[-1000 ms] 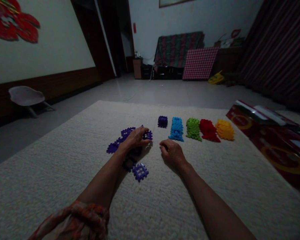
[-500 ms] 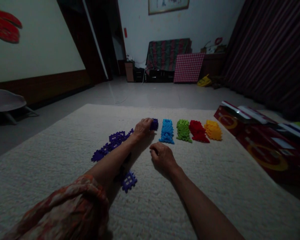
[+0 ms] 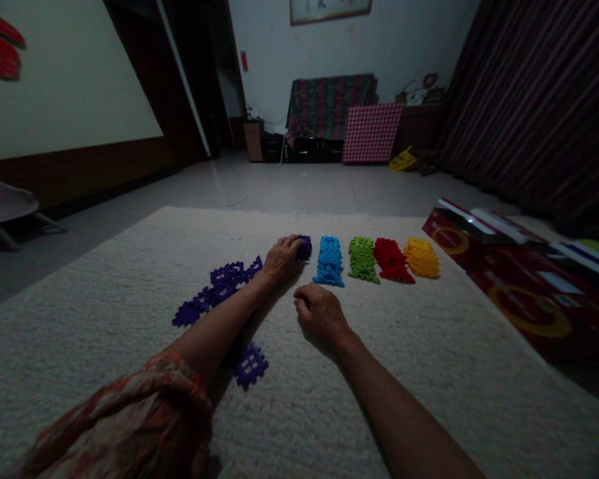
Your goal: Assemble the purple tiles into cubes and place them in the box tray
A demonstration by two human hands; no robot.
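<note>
Pretty dim room, pale mat (image 3: 429, 379) on a shiny tile floor (image 3: 180, 186). Left hand (image 3: 281, 259) has fingers on the purple stack (image 3: 305, 248), right hand (image 3: 322, 316) curls nearby; can't tell if either's pinching.

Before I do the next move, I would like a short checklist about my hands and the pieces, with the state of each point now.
1. Left hand at the purple stack: ok.
2. Left hand's grip on a piece: cannot tell; the fingertips are hidden.
3. Right hand away from the stacks: ok; it is loosely curled, nearer to you than the blue stack.
4. Purple stack apart from the blue stack: ok; a narrow gap shows.
5. Purple pieces all gathered: not ok; loose pieces lie left of your left forearm, and a single piece lies closer to you.
</note>
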